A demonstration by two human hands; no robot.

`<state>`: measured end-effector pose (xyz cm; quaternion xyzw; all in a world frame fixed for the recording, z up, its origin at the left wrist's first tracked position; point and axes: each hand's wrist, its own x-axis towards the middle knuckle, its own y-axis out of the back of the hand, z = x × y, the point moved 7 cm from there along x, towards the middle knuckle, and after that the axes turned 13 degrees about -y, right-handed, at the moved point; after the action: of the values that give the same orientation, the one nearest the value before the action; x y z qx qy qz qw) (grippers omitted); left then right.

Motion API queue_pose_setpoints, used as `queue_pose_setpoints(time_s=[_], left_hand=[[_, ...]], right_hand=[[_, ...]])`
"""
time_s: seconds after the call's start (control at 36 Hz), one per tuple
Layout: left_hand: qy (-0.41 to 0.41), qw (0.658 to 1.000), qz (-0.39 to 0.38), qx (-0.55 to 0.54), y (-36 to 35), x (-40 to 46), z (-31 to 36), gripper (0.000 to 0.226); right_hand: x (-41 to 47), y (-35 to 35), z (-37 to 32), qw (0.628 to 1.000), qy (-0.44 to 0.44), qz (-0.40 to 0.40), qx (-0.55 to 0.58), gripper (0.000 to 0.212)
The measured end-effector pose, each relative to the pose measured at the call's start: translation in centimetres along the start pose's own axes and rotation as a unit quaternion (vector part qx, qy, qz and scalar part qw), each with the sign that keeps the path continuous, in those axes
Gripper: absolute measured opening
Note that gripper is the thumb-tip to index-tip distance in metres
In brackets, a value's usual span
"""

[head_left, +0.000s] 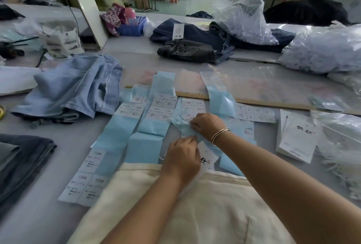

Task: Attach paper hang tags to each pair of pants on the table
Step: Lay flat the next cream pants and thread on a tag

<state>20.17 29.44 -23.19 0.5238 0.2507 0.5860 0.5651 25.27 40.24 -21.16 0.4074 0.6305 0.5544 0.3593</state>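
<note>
Left hand (180, 158) curled, fingers on a white hang tag (207, 158) lying at the top edge of cream pants (195, 210); exact grip hidden. Right hand (207, 124), bracelet (219, 135) on wrist, pinches a crumpled blue sticker strip (180, 125) just above. More blue label strips (144, 126) spread around. Hang tag stack (298, 138) right. Light blue jeans (76, 87) left, dark jeans (185, 49) far back on grey table (48, 214).
</note>
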Motion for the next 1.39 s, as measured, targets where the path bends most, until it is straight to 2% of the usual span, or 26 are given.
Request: queue_pose_setpoints(time_s=[0.08, 0.14, 0.22, 0.39, 0.47, 0.58, 0.69, 0.81, 0.83, 0.89, 0.97, 1.03, 1.08, 1.17, 1.19, 1.25, 1.28, 1.33, 1.39], left_hand=[[-0.002, 1.000, -0.007, 0.004, -0.1, 0.0, 0.0, 0.053], [-0.002, 1.000, -0.010, 0.007, -0.2, 0.0, 0.0, 0.054], [0.000, 1.000, -0.007, -0.002, -0.1, 0.0, 0.0, 0.055], [0.004, 1.000, -0.016, 0.003, -0.3, 0.1, -0.2, 0.048], [0.006, 1.000, -0.018, 0.000, -0.3, 0.0, -0.1, 0.054], [0.006, 1.000, -0.018, 0.003, -0.2, -0.1, -0.1, 0.057], [0.003, 1.000, -0.003, -0.019, -0.2, -0.1, -0.1, 0.054], [0.027, 0.993, 0.012, -0.112, 0.1, 0.0, -0.6, 0.043], [0.046, 0.985, 0.037, -0.162, 0.5, -0.1, -0.8, 0.041], [0.101, 0.951, 0.109, -0.270, 1.7, -0.6, -1.7, 0.044], [0.205, 0.883, 0.186, -0.380, 3.6, -1.9, -3.0, 0.029], [0.266, 0.820, 0.230, -0.451, 4.7, -2.5, -3.0, 0.019], [0.287, 0.774, 0.248, -0.507, 5.6, -2.9, -1.5, 0.017], [0.297, 0.714, 0.238, -0.588, 5.1, -3.8, 1.9, 0.016], [0.308, 0.713, 0.233, -0.585, 4.6, -4.4, 2.8, 0.017], [0.349, 0.750, 0.222, -0.517, 3.4, -6.1, 4.0, 0.019], [0.369, 0.750, 0.230, -0.498, 2.8, -7.0, 4.7, 0.019], [0.394, 0.729, 0.236, -0.508, 1.6, -8.3, 6.1, 0.022], [0.417, 0.705, 0.230, -0.526, 0.3, -9.4, 7.2, 0.025]], right_hand=[[-0.1, 0.0, 0.2, 1.000, -0.008, 0.012, 0.008, 0.036], [0.2, 0.2, 0.9, 0.997, -0.046, 0.006, 0.060, 0.029], [0.8, 0.0, 1.6, 0.984, -0.102, -0.010, 0.145, 0.024], [1.5, -0.3, 2.3, 0.960, -0.183, -0.025, 0.209, 0.019], [1.9, -0.8, 2.4, 0.939, -0.225, -0.048, 0.254, 0.016], [2.4, -0.7, 3.2, 0.881, -0.292, -0.043, 0.369, 0.018], [3.2, 2.9, 5.3, 0.834, -0.299, 0.042, 0.463, 0.024], [2.1, 7.9, 8.5, 0.738, -0.302, 0.122, 0.591, 0.018], [1.2, 9.0, 9.2, 0.717, -0.303, 0.137, 0.613, 0.014], [-1.4, 10.7, 10.2, 0.701, -0.295, 0.162, 0.629, 0.007], [-6.4, 11.9, 10.4, 0.716, -0.260, 0.179, 0.622, 0.010], [-10.3, 11.7, 10.4, 0.723, -0.250, 0.188, 0.616, 0.013], [-14.0, 11.3, 10.4, 0.713, -0.247, 0.200, 0.625, 0.020], [-19.0, 10.2, 10.0, 0.671, -0.237, 0.199, 0.674, 0.025], [-20.4, 9.9, 9.7, 0.661, -0.230, 0.198, 0.686, 0.024], [-23.0, 9.3, 9.3, 0.648, -0.221, 0.214, 0.697, 0.022], [-24.2, 9.0, 9.0, 0.636, -0.213, 0.227, 0.706, 0.021], [-26.1, 8.5, 8.3, 0.625, -0.187, 0.246, 0.717, 0.017], [-27.4, 7.6, 7.3, 0.656, -0.169, 0.244, 0.693, 0.013]])
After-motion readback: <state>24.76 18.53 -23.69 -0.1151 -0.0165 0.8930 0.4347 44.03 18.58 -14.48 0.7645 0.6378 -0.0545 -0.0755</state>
